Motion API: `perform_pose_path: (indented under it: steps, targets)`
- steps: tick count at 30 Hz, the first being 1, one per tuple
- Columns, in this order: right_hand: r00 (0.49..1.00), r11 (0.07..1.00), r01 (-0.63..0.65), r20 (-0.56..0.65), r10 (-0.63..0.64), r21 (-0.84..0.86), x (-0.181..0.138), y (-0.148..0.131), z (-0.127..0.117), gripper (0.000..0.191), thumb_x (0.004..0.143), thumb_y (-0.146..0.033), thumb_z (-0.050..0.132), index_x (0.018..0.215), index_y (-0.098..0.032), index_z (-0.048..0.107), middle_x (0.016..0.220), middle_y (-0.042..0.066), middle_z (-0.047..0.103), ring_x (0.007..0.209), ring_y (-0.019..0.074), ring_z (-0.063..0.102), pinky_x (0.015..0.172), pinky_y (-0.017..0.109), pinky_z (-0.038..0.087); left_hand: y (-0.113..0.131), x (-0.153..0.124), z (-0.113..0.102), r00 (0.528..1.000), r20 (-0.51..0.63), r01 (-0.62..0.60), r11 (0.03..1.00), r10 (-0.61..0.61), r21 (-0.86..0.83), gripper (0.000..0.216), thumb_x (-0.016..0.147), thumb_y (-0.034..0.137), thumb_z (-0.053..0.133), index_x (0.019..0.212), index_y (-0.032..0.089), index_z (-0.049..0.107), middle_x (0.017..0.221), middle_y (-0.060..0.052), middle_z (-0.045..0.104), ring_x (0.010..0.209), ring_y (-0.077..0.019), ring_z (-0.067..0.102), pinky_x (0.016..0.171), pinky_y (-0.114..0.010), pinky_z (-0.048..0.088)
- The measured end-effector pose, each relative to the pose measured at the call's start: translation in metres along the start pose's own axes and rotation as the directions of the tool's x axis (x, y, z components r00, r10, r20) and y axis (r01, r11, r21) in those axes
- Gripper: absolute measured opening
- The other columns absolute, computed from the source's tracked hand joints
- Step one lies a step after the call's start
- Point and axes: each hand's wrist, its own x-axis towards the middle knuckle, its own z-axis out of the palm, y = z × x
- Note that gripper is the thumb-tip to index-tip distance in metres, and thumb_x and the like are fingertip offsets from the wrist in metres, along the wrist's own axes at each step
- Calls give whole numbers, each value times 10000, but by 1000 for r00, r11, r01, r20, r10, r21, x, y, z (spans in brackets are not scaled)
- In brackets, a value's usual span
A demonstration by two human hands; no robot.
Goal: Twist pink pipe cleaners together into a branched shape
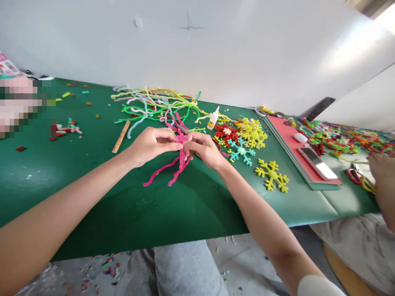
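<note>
Bright pink pipe cleaners (180, 161), bunched at the middle, are held just above the table between my two hands. My left hand (154, 144) pinches the bunch with thumb and forefinger from the left. From the right, my right hand (202, 149) closes its fingers on the same bunch, its fingertips close to the left thumb. Loose pink ends hang below and stick out above. A grey blade-like piece (182, 129) shows over the right fingers, perhaps part of scissors; the rest is hidden by the hand.
Loose pipe cleaners (145, 100) lie behind my hands, with a wooden stick (121, 137) at left. A glue bottle (213, 118) and finished snowflakes (272, 175) are at right. Farther right are a red folder (286, 139), a phone (317, 163) and another person's hand (382, 176).
</note>
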Motion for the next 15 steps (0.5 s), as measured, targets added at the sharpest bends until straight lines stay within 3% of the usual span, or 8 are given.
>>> perform_pose_path:
  steps: [9, 15]
  targets:
    - [980, 971, -168, 140, 145, 171, -1, 1, 0, 251, 804, -344, 663, 722, -184, 487, 572, -41, 580, 539, 127, 629, 477, 210, 403, 2, -1, -2, 994, 111, 27, 999, -23, -33, 201, 748, 407, 717, 699, 213, 706, 773, -44, 712, 771, -211, 677, 753, -369, 540]
    - [991, 994, -110, 83, 108, 18, 1, 2, -3, 268, 860, -400, 607, 729, -179, 530, 600, -23, 595, 556, 128, 630, 483, 216, 423, -1, 1, -3, 995, 73, 77, 996, -74, -34, 168, 725, 368, 733, 703, 206, 694, 764, -19, 715, 788, -193, 674, 777, -329, 541]
